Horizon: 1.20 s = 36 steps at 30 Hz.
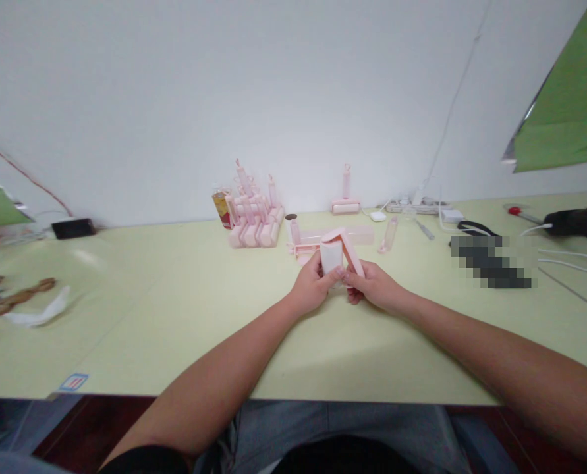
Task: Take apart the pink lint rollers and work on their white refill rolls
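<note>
Held up over the table is a lint roller in pale pink and white. My left hand (pixel 311 288) is closed round its white sticky roll (pixel 331 256). A pink plastic cover (pixel 351 253) slants down from the top of the roll, gripped at its lower end by my right hand (pixel 372 283). The two parts touch at the top, and my fingers hide their lower ends. Just behind lie a pink roller frame (pixel 306 250), a long translucent pink cover (pixel 360 234) and a loose pink handle (pixel 389 236).
Several pink lint rollers (pixel 255 230) are grouped at the back left, beside a yellow and red can (pixel 221 209). One roller (pixel 345 205) stands against the wall. To the right are a screwdriver (pixel 425 229), white cables and a black item (pixel 580 222). A black box (pixel 73 228) sits far left.
</note>
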{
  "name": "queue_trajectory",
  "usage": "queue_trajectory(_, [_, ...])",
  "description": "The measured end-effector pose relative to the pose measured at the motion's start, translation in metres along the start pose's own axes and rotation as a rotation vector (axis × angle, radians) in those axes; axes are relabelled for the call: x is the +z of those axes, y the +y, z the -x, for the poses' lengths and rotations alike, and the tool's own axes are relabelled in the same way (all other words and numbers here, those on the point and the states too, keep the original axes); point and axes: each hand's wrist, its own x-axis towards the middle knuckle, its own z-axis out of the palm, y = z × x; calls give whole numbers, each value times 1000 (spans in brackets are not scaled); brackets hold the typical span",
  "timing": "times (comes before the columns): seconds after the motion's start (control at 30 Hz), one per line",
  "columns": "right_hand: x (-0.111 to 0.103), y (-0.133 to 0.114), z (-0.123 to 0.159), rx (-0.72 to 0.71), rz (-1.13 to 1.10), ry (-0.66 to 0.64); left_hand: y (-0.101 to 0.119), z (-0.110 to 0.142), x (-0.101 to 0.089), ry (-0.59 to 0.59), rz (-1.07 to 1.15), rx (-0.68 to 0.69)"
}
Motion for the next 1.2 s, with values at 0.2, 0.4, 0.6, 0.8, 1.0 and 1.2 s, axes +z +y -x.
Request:
queue_trajectory(0.2, [1, -2, 1, 10, 0, -9, -1, 1, 0, 10, 36, -15])
queue_trajectory(0.4, [1, -3, 1, 14, 6, -2, 1, 1, 0, 13, 32, -11])
queue_trajectory(0.6, [0, -5, 2, 7, 50, -17, -2, 2, 0, 13, 100, -52])
queue_trajectory(0.8, [4, -10, 4, 72, -7, -26, -4, 4, 4, 24, 162, -87])
queue_trajectory(1.0, [17, -15, 8, 152, -230, -72, 9, 5, 12, 113, 189, -26])
queue_trajectory(1.2, [22, -18, 11, 173, -367, -136, 22, 7, 21, 131, 311, -71])
